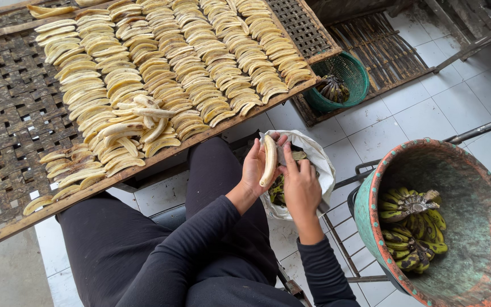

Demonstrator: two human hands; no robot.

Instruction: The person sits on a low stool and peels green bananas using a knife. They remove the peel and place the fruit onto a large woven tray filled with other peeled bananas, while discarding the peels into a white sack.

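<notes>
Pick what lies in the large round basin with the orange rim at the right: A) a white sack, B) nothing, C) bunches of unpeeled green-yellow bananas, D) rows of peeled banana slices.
C: the large round basin with the orange rim holds bunches of unpeeled green-yellow bananas on its grey bottom.

hands 2 [254, 167] | peeled banana in hand 1 [269, 161] | green basket 1 [354, 68] | large tub 1 [370, 227] | white bag 1 [320, 165]
</notes>
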